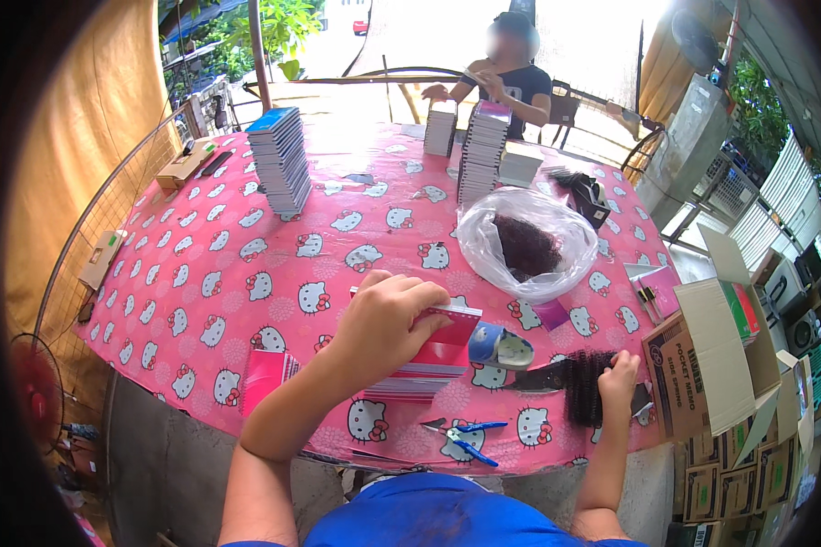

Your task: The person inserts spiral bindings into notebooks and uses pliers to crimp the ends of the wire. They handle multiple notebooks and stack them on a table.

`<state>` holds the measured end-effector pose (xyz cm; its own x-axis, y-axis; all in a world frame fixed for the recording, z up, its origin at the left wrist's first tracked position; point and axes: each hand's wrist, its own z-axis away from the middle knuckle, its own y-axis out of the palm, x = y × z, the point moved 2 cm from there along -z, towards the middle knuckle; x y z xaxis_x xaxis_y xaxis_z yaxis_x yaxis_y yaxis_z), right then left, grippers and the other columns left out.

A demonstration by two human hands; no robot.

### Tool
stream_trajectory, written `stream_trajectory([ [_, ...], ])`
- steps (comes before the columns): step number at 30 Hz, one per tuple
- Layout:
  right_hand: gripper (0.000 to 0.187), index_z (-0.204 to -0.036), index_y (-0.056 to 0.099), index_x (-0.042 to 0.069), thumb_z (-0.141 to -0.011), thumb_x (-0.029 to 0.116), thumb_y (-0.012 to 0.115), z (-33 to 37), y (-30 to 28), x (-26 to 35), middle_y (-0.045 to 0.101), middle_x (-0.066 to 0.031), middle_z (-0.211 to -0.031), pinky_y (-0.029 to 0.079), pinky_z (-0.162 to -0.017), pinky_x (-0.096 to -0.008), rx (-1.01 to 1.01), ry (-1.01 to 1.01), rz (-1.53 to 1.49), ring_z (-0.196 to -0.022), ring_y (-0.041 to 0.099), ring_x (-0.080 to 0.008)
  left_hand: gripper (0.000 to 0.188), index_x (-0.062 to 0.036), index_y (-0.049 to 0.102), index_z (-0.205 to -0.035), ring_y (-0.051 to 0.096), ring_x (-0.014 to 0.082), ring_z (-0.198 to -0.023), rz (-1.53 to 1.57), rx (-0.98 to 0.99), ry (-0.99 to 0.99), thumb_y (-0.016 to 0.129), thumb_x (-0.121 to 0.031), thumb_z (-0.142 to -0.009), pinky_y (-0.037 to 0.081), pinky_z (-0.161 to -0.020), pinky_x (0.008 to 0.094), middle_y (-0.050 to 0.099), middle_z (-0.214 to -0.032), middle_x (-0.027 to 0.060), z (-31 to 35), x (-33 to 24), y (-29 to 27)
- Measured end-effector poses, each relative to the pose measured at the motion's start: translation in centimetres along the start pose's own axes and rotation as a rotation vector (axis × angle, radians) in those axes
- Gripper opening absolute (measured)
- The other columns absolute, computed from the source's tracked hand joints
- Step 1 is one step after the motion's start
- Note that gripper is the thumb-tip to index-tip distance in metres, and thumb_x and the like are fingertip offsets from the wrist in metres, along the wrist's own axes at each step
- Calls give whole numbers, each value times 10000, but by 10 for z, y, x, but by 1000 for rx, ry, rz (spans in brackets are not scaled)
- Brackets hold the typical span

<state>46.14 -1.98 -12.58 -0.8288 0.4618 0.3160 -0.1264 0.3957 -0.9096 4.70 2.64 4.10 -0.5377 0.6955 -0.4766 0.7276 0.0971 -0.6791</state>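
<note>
My left hand is closed round the upper edge of a red notebook, tilted up over a stack of notebooks. The fingers lie over the cover and the thumb is at its near side. To the right, my right hand pinches at the edge of a bundle of black spiral binding coils lying on the table. Its fingertips are partly hidden. Between my arms lie blue-handled pliers, with their jaws pointing left. A blue slipper-shaped thing sits just right of the notebook.
A clear plastic bag holds dark coils. Tall notebook stacks stand farther back. An open carton is at the right edge, and pink notebooks lie at left. Across the pink patterned table, another person handles notebooks.
</note>
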Motion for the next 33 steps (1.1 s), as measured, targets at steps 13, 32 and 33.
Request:
stream_trajectory([
  [13, 178, -962, 694, 20, -785, 24, 697, 50, -101, 219, 655, -78, -862, 498, -648, -259, 238, -784, -1020, -770, 639, -144, 205, -95, 670, -859, 615, 186, -760, -69, -104, -32, 762, -212, -719, 315, -935, 405, 676, -793, 27, 8, -5, 11],
  [32, 220, -945, 694, 43, -767, 151, 763, 33, -110, 241, 565, -42, -812, 454, -602, -254, 432, -930, -821, -672, 550, -122, 353, -119, 649, -930, 471, 263, -1148, -250, -355, -170, 797, -328, -688, 256, -996, 503, 594, -1120, 63, 20, -4, 28],
  [33, 221, -942, 695, 42, -762, 148, 767, 33, -109, 242, 566, -43, -809, 455, -603, -257, 432, -928, -823, -672, 552, -123, 374, -119, 645, -936, 469, 268, -1146, -183, -357, -207, 809, -325, -671, 267, -995, 497, 574, -1146, 74, 22, -1, 28],
])
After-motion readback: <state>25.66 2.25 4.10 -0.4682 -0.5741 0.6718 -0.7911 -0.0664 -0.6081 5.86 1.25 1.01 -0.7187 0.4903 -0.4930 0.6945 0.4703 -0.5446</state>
